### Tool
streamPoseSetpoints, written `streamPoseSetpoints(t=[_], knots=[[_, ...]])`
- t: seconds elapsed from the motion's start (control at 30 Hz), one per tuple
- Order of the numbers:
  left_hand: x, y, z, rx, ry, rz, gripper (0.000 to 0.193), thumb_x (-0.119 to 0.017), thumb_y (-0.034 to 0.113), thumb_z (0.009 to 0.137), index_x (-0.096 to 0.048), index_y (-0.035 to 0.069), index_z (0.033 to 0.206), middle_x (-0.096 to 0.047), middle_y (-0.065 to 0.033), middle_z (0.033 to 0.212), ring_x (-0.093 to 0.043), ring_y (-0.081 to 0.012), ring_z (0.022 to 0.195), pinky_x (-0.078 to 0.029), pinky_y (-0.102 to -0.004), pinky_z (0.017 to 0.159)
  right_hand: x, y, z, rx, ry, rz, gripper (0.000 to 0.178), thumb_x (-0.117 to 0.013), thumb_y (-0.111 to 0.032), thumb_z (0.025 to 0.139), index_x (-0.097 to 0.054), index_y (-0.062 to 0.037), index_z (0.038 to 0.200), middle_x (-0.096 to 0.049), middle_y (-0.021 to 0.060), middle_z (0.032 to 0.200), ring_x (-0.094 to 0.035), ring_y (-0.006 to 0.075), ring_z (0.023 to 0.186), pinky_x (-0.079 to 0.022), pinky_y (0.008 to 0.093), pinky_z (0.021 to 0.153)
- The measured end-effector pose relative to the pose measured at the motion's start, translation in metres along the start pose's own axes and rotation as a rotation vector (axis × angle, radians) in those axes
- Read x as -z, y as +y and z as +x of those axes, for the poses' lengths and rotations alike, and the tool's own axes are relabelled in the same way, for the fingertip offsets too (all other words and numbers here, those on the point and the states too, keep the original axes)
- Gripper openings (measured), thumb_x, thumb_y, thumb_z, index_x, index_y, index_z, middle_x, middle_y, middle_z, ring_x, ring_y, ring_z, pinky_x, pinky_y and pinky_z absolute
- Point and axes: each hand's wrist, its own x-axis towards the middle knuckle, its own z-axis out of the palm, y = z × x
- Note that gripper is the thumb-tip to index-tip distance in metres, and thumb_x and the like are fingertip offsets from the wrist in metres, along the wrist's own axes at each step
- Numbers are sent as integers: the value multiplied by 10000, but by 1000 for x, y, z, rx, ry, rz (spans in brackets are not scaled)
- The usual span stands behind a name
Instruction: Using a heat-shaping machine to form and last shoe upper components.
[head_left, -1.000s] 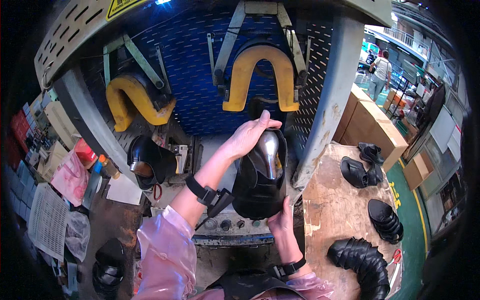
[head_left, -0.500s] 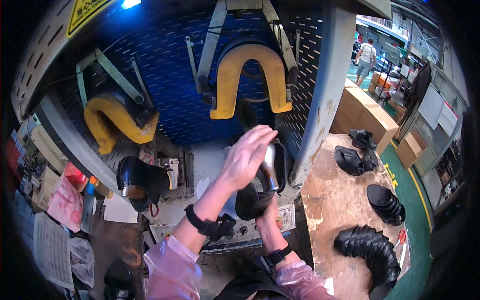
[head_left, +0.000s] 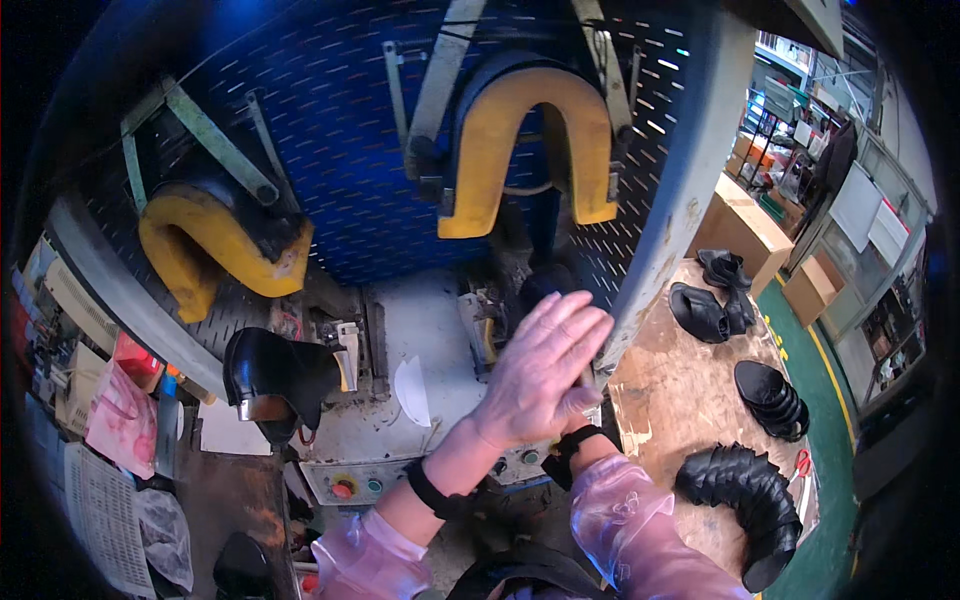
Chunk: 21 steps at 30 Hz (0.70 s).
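My left hand [head_left: 545, 375] is stretched out over the right-hand station of the machine, its fingers straight and close together. Behind its fingertips a dark piece [head_left: 548, 285] shows in part; its shape is mostly covered. My right hand [head_left: 578, 424] lies behind the left one, with only a bit near its wrist showing and its fingers hidden. Above both hands hangs a yellow U-shaped pad [head_left: 478, 150]. On the left-hand station sits a black shoe upper [head_left: 265, 365] on a metal form, below a second yellow pad [head_left: 170, 235].
A control panel [head_left: 350, 484] with a red button runs along the machine's front. On the wooden table [head_left: 650, 400] at right lie curved stacks of black shoe uppers [head_left: 745, 490] and red-handled scissors [head_left: 803, 462]. A grey post [head_left: 690, 190] stands between. A white perforated basket [head_left: 100, 520] is at far left.
The black shoe upper with its shiny form has left my raised hands and is now mostly out of sight behind them. Both hands have moved right and lower. The view has shifted.
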Motion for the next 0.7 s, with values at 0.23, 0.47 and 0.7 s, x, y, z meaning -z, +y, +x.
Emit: streamPoseSetpoints(t=[0.23,0.47,0.7], knots=[[8,-21,-1,155,190,-98,662,-281,525,940,-516,-16,1240,-479,-173,1308,-360,-359,1290,-211,-501,1080,2,-8,17,199,31,-141,389,-481,-275,923,-504,-29,1225,-577,72,1147,-554,197,1036,-449,316,874],[1,-46,20,-24,3,-158,580,-343,550,910,-583,24,957,-556,-127,1047,-443,-341,1195,-216,-539,1070,24,-10,29,354,74,-272,376,-510,-248,904,-517,-18,1201,-587,77,1126,-559,190,1011,-454,312,863],[-2,-37,16,-85,-15,-49,543,-428,516,884,-580,-1,954,-535,-156,1045,-448,-349,1168,-246,-535,1064,50,-2,49,493,141,-382,364,-540,-220,884,-531,-6,1178,-597,83,1104,-564,184,986,-458,309,852]])
